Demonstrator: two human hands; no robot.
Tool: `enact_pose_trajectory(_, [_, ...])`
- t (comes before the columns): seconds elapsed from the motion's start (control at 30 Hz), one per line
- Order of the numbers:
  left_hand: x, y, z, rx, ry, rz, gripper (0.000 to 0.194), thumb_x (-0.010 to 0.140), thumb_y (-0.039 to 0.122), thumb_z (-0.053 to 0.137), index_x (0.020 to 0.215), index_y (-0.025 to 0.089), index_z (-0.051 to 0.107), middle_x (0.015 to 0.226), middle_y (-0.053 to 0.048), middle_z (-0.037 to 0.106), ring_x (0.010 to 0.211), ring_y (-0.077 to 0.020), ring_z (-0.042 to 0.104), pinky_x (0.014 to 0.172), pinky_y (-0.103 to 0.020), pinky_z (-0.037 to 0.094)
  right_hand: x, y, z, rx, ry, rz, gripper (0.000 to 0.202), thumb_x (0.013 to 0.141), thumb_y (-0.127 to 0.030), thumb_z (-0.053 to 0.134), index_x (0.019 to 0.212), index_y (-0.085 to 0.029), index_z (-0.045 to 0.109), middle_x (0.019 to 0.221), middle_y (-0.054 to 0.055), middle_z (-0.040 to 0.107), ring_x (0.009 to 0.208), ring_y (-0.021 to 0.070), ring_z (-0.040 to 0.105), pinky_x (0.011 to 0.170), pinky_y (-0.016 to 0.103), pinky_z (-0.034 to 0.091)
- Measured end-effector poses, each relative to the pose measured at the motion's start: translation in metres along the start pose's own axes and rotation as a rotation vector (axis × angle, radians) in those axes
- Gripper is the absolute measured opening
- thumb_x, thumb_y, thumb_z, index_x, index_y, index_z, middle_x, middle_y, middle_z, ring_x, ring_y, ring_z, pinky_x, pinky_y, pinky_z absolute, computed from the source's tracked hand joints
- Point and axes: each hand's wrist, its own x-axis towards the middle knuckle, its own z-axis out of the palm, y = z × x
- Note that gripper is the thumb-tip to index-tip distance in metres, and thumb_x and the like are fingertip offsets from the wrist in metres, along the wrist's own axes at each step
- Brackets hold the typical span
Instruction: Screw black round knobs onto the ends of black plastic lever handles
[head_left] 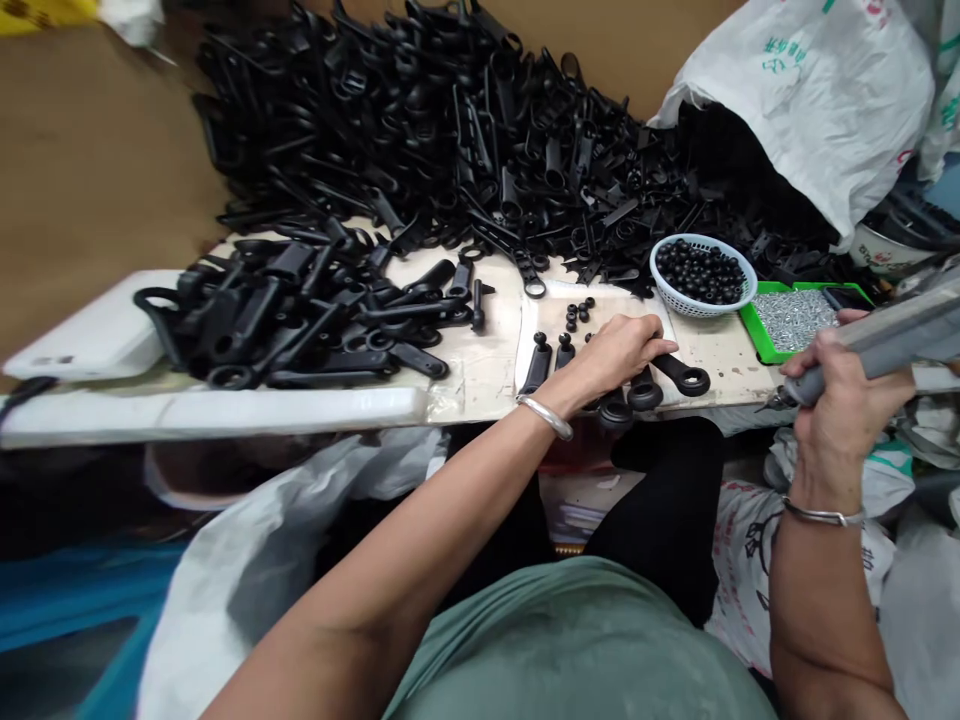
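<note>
My left hand (626, 350) is closed on a black plastic part with a ring at its end (688, 380), close to the front edge of the bench. Similar black parts (536, 365) with round knobs stand in a row beside and under that hand, some hidden by it. A few small black balls (576, 312) lie just behind. My right hand (836, 385) is wrapped around a grey electric screwdriver (885, 335), whose tip points left, held off to the right, above the bench edge.
A big heap of black parts (450, 130) covers the back; a smaller pile (300, 300) lies left. On the right are a pale blue basket (675, 300) of black balls and a green tray (757, 335) of small metal screws. A white sack (825, 90) hangs behind them.
</note>
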Motion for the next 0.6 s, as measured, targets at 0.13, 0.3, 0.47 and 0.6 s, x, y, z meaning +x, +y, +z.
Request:
enact_pose_trajectory(0.13, [-0.007, 0.002, -0.005, -0.060, 0.047, -0.039, 0.022, 0.096, 0.034, 0.057, 0.083, 0.018, 0.064, 0.065, -0.001, 0.057, 0.063, -0.0159, 0.054, 0.060, -0.027, 0.037, 0.006, -0.007, -0.011, -0.010, 0.061, -0.032, 0.020, 0.059, -0.013, 0.073, 0.077, -0.021, 0.069, 0.056, -0.004, 0.059, 0.038, 0.0113, 0.051, 0.036, 0.025, 0.042])
enact_pose_trajectory(0.3, [-0.017, 0.004, -0.012, -0.105, 0.090, -0.062, 0.022, 0.096, 0.033, 0.056, 0.082, 0.017, 0.065, 0.063, 0.000, 0.056, 0.065, -0.0163, 0.055, 0.062, -0.027, 0.038, 0.000, -0.018, -0.018, -0.024, 0.048, -0.051, 0.014, 0.060, -0.012, 0.072, 0.070, -0.022, 0.071, 0.052, -0.004, 0.056, 0.037, 0.0108, 0.050, 0.035, 0.025, 0.042])
enact_pose_trajectory(0.47, [-0.034, 0.000, -0.022, -0.123, 0.151, -0.083, 0.024, 0.096, 0.035, 0.056, 0.081, 0.017, 0.065, 0.066, -0.001, 0.059, 0.069, -0.0168, 0.057, 0.066, -0.027, 0.041, -0.010, -0.021, -0.014, -0.025, 0.019, -0.017, 0.016, 0.059, -0.011, 0.071, 0.068, -0.024, 0.073, 0.052, -0.002, 0.054, 0.036, 0.0112, 0.051, 0.033, 0.025, 0.041])
enact_pose_trajectory(0.6, [-0.049, -0.004, -0.033, -0.109, 0.229, -0.132, 0.023, 0.097, 0.035, 0.056, 0.086, 0.017, 0.066, 0.071, -0.002, 0.062, 0.074, -0.0177, 0.060, 0.069, -0.027, 0.043, -0.013, -0.020, -0.006, 0.037, 0.005, -0.051, 0.024, 0.056, -0.011, 0.073, 0.069, -0.031, 0.071, 0.064, -0.005, 0.063, 0.041, 0.0092, 0.054, 0.036, 0.024, 0.048])
